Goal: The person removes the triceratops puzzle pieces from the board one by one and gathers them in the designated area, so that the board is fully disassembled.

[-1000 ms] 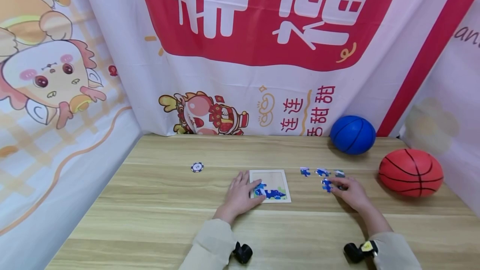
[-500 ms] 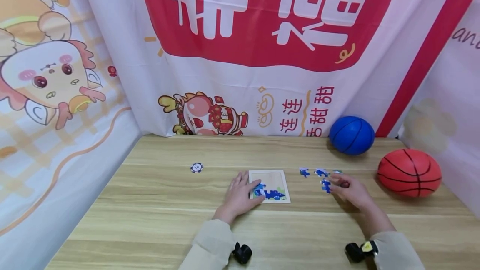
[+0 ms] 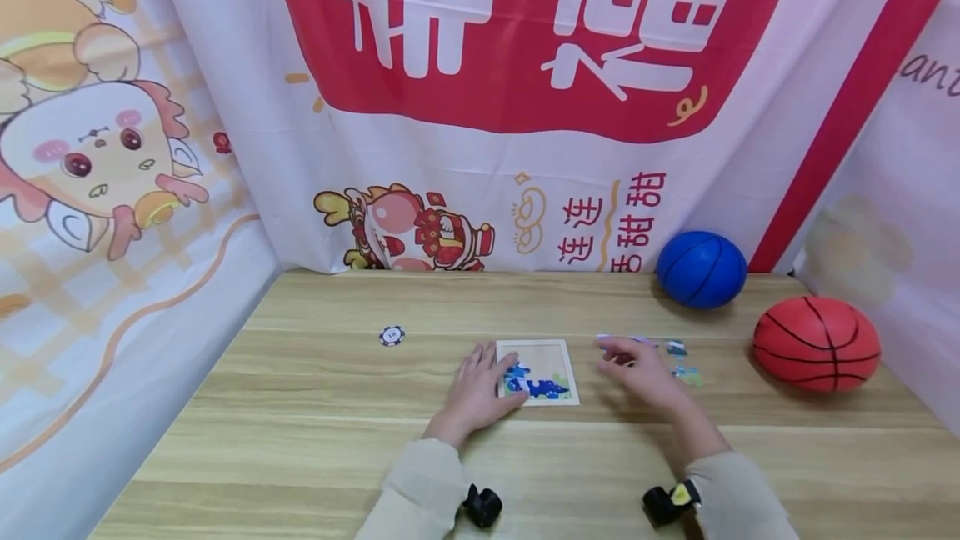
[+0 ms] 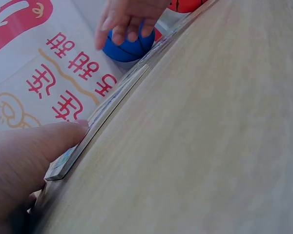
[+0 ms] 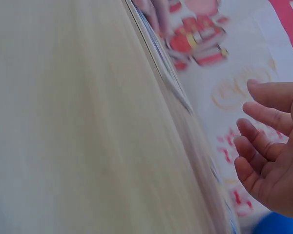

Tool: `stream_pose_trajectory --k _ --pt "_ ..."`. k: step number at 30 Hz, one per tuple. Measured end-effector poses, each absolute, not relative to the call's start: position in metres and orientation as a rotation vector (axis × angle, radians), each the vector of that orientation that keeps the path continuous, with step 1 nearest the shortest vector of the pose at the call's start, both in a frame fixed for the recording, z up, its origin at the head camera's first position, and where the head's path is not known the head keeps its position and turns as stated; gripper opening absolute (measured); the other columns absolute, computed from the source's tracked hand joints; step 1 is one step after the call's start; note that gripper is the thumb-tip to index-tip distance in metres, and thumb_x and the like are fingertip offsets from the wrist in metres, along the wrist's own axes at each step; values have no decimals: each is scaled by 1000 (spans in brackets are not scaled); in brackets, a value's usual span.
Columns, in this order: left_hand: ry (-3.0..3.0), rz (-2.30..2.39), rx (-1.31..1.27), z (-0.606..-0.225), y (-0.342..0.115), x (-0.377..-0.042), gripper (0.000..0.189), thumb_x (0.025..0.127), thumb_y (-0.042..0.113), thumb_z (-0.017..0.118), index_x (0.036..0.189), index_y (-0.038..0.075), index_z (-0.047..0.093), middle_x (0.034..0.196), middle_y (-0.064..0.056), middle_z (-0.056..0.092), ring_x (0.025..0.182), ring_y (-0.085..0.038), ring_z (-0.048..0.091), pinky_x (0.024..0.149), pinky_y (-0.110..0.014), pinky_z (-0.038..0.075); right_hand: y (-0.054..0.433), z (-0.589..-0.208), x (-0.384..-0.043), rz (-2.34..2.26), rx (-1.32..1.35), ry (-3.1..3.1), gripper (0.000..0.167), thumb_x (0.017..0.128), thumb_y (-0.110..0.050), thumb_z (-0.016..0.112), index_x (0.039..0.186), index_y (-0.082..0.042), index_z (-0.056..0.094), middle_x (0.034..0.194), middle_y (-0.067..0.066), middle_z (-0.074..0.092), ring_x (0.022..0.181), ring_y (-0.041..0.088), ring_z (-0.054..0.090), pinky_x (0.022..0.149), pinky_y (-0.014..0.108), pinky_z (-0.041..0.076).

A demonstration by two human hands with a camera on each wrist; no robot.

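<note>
My left hand lies along the left side of a square puzzle tray, its fingers spread and its thumb over the tray. Blue and green puzzle pieces fill the near part of the tray. In the left wrist view the thumb presses at the tray's edge. My right hand hovers over loose pieces to the right of the tray and hides some of them. The right wrist view shows this hand with loosely bent, separated fingers and nothing between them.
Two loose pieces, a darker one and a green one, lie right of my right hand. A blue ball and a red ball stand at the back right. A round chip lies left of the tray.
My right hand has moved left from the rightmost loose pieces, uncovering the green one and now covering the blue ones. The left hand stays on the tray.
</note>
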State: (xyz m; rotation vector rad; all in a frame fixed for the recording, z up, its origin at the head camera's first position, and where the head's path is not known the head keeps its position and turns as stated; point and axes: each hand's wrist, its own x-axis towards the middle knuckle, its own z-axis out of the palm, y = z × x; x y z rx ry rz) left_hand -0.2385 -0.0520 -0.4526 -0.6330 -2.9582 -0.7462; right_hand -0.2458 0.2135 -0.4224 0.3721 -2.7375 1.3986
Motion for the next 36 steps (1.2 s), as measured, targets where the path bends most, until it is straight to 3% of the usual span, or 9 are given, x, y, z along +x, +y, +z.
stream_pose_trajectory --k 6,14,25,36 --pt "-2923 -715 -613 -451 -62 -240 71 77 55 50 133 13 35 138 -20 17 126 -35 10 99 -48 9 171 -425 -249 1476 329 -2798 31 80 -14 62 110 -9 58 83 2 54 78 18 48 68 31 42" --pt "-2971 -679 -595 -450 -72 -242 69 78 58 47 133 19 35 140 -20 12 127 -33 5 99 -48 7 136 -436 -252 1519 392 -2751 26 79 -9 62 105 -6 60 76 0 53 71 16 48 64 28 42" --pt "-3008 -621 -603 -451 -72 -243 66 79 60 42 133 22 36 140 -20 10 127 -32 3 99 -47 6 117 -444 -253 1173 613 -2800 32 74 -9 66 105 -2 61 76 0 49 70 13 45 62 27 41" --pt "-3022 -619 -607 -452 -74 -245 66 79 60 42 133 23 36 140 -19 10 127 -31 4 99 -47 7 105 -446 -253 1096 492 -2841 24 75 -8 65 99 -8 61 81 0 48 73 14 44 66 30 39"
